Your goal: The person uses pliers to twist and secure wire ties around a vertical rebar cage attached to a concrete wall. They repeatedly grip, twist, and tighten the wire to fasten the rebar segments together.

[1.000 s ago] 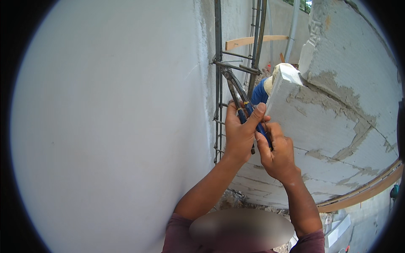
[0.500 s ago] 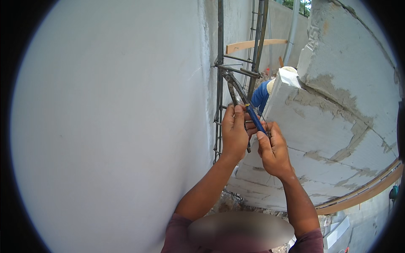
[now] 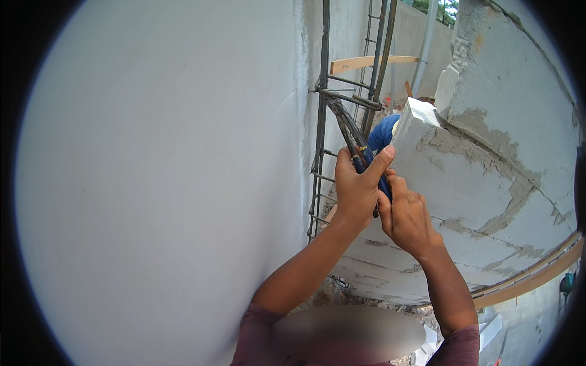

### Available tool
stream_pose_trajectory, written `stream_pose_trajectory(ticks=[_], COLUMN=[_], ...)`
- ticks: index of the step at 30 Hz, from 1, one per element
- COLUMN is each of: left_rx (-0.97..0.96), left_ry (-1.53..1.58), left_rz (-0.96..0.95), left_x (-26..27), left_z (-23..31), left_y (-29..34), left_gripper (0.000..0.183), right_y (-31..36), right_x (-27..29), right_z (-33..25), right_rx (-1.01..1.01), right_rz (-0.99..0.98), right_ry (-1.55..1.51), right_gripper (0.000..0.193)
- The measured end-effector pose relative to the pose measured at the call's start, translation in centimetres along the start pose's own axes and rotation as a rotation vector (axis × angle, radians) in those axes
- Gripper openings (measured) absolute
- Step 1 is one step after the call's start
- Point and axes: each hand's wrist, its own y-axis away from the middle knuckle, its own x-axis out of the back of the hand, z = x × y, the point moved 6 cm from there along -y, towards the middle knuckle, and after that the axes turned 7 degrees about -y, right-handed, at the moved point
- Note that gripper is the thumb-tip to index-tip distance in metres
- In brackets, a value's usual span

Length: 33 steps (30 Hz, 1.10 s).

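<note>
A pair of long pincers [image 3: 348, 129] with blue handles slants up and to the left, its jaws against the rebar cage [image 3: 322, 122] at a cross tie. The two handles lie close together. My left hand [image 3: 359, 189] wraps round them from the left, its thumb stretched up along the right side. Just below and to the right, my right hand [image 3: 408, 216] is closed on the lower end of the handles. Whether any wire sits in the jaws is too small to tell.
A smooth grey wall [image 3: 159, 183] fills the left side. At right stands a wall of pale blocks [image 3: 470, 171] with rough mortar joints. Behind its edge a person in a blue sleeve [image 3: 383, 133] shows in part. A wooden board [image 3: 372, 62] crosses behind the rebar.
The pincers' handles have come together. My left hand has shifted its hold to go round both handles, and my right hand has closed lower on them. Less of the person in blue shows.
</note>
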Motion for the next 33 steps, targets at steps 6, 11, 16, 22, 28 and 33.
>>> stream_pose_trajectory(ticks=[6,11,16,22,28,33], left_rx=[-0.004,0.038,0.028,0.091,-0.133,-0.034], left_ry=[0.017,-0.097,-0.318,-0.673,-1.273,-0.825], left_rz=[0.034,0.000,-0.025,-0.074,0.100,-0.022], left_x=[0.3,1.3,1.2,2.5,2.3,4.3], left_z=[0.0,1.1,2.1,2.9,4.5,2.0], left_y=[0.1,0.5,0.5,0.5,0.4,-0.7], left_gripper=[0.036,0.035,0.039,0.042,0.054,0.044], right_y=[0.1,0.0,1.2,0.1,-0.7,-0.9], right_x=[-0.3,-1.8,-5.4,-5.0,-3.8,-3.8], right_z=[1.5,-0.4,2.1,1.8,0.5,-1.0], right_rx=[-0.327,-0.753,-0.936,-0.804,-0.551,-0.593], right_rz=[-0.093,-0.179,-0.333,-0.318,-0.162,-0.274], right_ry=[-0.608,-1.101,-1.405,-0.844,-0.155,-0.283], right_gripper=[0.036,0.044,0.051,0.021,0.034,0.041])
